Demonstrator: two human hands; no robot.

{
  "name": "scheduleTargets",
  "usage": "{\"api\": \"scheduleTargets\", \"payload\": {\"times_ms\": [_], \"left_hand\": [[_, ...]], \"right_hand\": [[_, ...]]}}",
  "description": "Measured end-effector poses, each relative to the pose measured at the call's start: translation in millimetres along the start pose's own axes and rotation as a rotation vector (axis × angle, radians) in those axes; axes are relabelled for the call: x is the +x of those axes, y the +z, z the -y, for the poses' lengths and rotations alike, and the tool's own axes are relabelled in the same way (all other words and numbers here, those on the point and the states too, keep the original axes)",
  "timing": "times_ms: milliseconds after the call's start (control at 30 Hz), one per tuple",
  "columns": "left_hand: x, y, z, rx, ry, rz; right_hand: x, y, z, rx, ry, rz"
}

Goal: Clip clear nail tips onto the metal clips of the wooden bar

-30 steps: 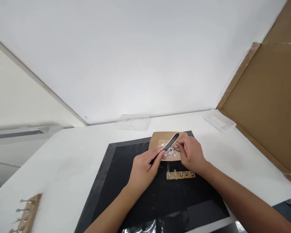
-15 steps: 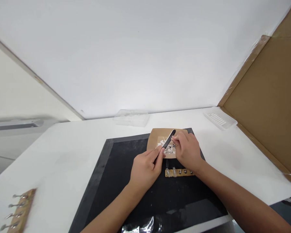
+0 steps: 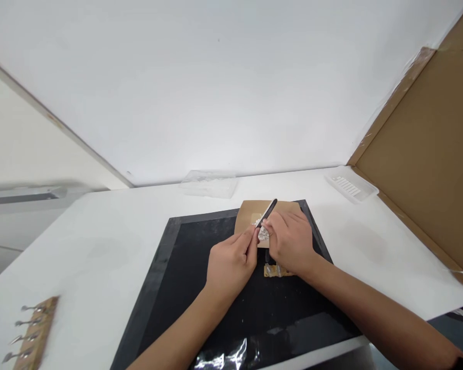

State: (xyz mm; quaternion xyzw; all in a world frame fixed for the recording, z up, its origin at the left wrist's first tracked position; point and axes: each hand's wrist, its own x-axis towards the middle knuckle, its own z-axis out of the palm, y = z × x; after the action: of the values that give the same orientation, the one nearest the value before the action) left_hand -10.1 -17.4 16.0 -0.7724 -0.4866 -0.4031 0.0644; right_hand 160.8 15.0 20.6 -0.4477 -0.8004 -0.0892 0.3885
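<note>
Evidently, a slim bar (image 3: 267,211), black along one face with a pale edge, is held slantwise over a brown paper tray (image 3: 249,210), its free end pointed far and to the right. Its near end is pinched between the thumb and fingers of the left hand (image 3: 231,262), which is closed on it. The right hand (image 3: 291,239) is curled, its fingertips drawn together at or just beside the bar; whether a small piece is gripped there cannot be told. Close handwork with the bar is judged to be in hand, and for the next move a firm left pinch and fine fingertip control on the right seem to be called for, with the tray left undisturbed.

Below the hands, small white pieces (image 3: 263,234) are held in the tray, which is set at the far side of a black mat (image 3: 185,277). On its near side, a wooden strip (image 3: 273,274) with clear pieces is partly hidden by the right hand. On the white counter (image 3: 96,257), a pegged block (image 3: 46,321) is placed at near left, a clear plastic packet (image 3: 208,184) at the far side, and a clear container (image 3: 364,191) at far right, beside a cardboard panel (image 3: 428,169).
</note>
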Motion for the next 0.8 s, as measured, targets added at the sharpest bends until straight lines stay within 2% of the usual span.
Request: {"api": "scheduleTargets", "payload": {"times_ms": [100,233,333,500,600,700,800], "left_hand": [[0.2,1.8,0.6,0.017,-0.012,0.008],[0.4,2.2,0.2,0.048,0.008,0.002],[1.0,1.6,-0.6,0.036,-0.007,-0.005],[1.1,1.7,-0.6,0.029,0.009,0.001],[0.3,1.9,-0.3,0.032,-0.003,0.004],[-0.3,2.0,-0.3,0.025,-0.007,0.014],[-0.1,1.9,-0.4,0.027,-0.015,-0.006]], "right_hand": [[1.0,0.9,-2.6,-0.018,0.040,-0.036],[1.2,2.4,-4.5,0.023,-0.034,-0.011],[2.2,3.4,-4.9,0.005,0.045,-0.073],[3.2,3.8,-5.0,0.047,-0.031,-0.009],[3.5,2.9,-5.6,0.017,0.033,-0.052],[3.5,2.2,-5.2,0.057,-0.005,0.000],[3.9,1.9,-4.7,0.049,0.010,-0.032]]}}
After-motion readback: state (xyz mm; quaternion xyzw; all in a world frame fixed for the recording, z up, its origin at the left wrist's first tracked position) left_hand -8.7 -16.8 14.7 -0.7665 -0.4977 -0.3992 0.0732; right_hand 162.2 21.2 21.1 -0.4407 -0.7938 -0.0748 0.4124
